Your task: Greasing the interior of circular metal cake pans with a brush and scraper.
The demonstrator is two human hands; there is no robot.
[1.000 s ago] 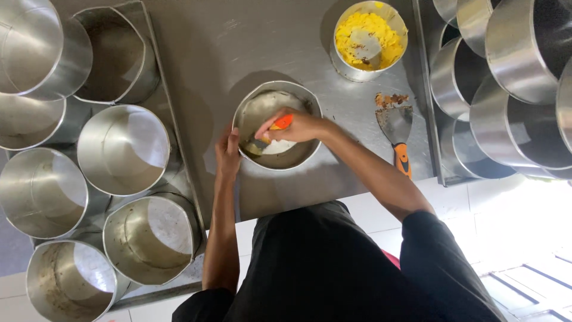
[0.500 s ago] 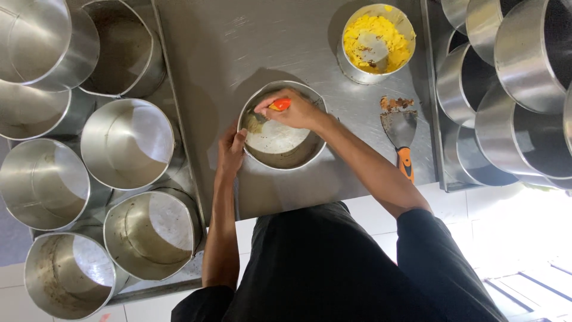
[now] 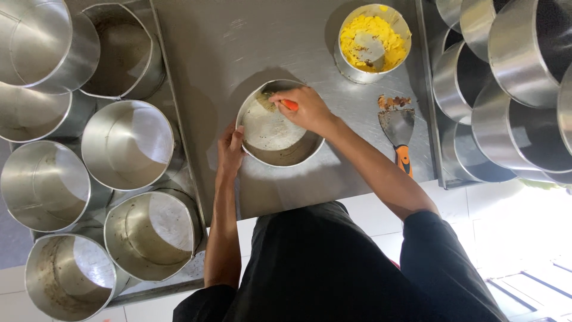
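Note:
A round metal cake tin (image 3: 275,150) stands on the steel counter (image 3: 250,48) in front of me. My left hand (image 3: 229,149) grips its left rim. My right hand (image 3: 307,108) reaches over the far rim, closed on an orange-handled brush (image 3: 288,105) whose tip touches the inside wall at the upper left, where a yellowish smear shows. Beyond, at the back, a smaller tin of yellow fat (image 3: 372,40) holds a pale scrap.
A scraper with an orange handle (image 3: 399,132) lies right of the tin, crumbs on its blade. A tray at the left carries several empty round tins (image 3: 128,143). More stacked tins (image 3: 512,89) fill a tray on the right. The counter's near edge lies against my waist.
My right hand has carried the brush from the tin's middle up to its far-left inner wall. The left hand has kept its hold on the rim.

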